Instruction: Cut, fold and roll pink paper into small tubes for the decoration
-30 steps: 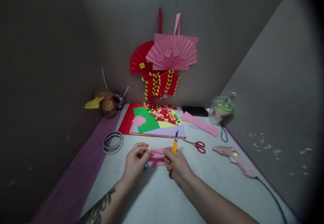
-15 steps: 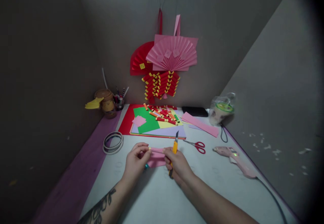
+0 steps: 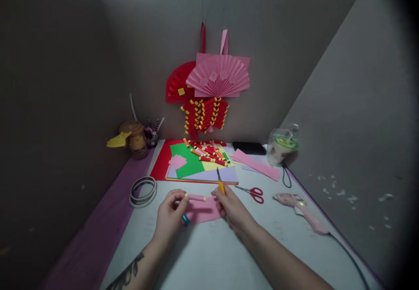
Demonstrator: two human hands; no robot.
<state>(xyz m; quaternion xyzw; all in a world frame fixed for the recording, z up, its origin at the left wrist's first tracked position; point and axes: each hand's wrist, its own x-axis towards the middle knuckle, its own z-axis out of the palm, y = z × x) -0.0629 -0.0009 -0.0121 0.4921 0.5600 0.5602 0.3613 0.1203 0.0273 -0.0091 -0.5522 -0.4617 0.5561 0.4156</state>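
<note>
Between the thumb and fingers of my left hand is a small pink paper tube with yellow bands at its ends. My right hand grips a yellow utility knife, blade out and pointing up and away. The right fingertips are apart from the tube. Beneath both hands lies a pink paper sheet on the white table. A teal object, partly hidden, sits at the left palm; its kind cannot be told. Red-handled scissors lie right of the right hand.
Tape rolls are at left, a pink glue gun with a cord at right. Further back lie coloured sheets with rolled tubes, pink strips, a black phone-like slab and two cups. Paper fans hang behind.
My right hand has let go of the tube's right end and moved slightly away, still holding the knife, now tilted left. The left hand keeps the tube. The camera view has tipped up a little.
</note>
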